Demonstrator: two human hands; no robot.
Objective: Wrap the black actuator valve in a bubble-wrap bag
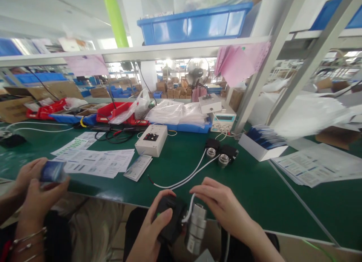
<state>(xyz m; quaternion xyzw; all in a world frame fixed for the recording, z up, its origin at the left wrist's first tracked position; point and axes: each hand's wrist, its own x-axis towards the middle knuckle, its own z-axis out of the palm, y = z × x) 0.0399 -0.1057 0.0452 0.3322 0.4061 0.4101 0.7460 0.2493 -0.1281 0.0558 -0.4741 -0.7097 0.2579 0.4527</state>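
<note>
My left hand (160, 220) is wrapped round a black box-shaped device (172, 220) at the table's front edge. A silver metal cylinder (196, 228) sits upright, slightly tilted, just to the right of that device. My right hand (219, 201) is above and right of the cylinder, its fingers pinched on a white cable (191, 203) that loops beside the cylinder. Farther back on the green table (181, 164) lie two black devices with metal fittings (224, 159), their white cables (188, 178) curving toward the front.
A co-worker's hands (42, 186) hold a blue object (53, 171) at the left. Printed sheets (98, 162), a leaflet (138, 167) and a white switch box (152, 139) lie left of centre. A white box of booklets (261, 150) and papers (316, 165) are at the right.
</note>
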